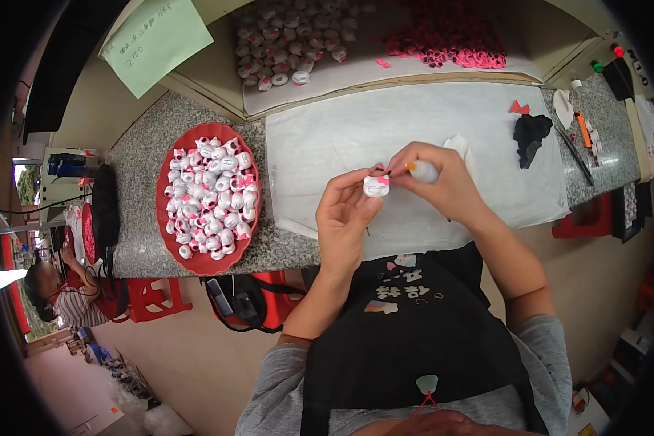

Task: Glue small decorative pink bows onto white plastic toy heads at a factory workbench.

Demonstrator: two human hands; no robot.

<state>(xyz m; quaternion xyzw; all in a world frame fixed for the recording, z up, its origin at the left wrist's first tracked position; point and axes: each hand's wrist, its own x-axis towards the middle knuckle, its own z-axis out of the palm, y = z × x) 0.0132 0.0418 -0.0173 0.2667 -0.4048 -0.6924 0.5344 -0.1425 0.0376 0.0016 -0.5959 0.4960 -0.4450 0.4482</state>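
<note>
My left hand (344, 214) pinches a small white figurine head (376, 188) with pink on its upper part and fine dark lines on its front. Over the white paper sheet (305, 152), my right hand (450, 185) grips a small pale squeeze bottle (424, 173) with an orange-yellow tip. Its thumb and fingertips also close at the pink and dark piece at the figurine's top. Whether they hold that piece or just touch it, I cannot tell. To the left, a red scalloped tray (164, 211) is heaped with similar white and pink heads.
A shelf behind the sheet bears white heads (269, 51) and a pile of pink and black pieces (450, 43). At right lie a black cloth (532, 138), a red bow-shaped piece (518, 107), a dark pen (574, 155) and an orange marker (582, 129). Another person (73, 291) sits far left.
</note>
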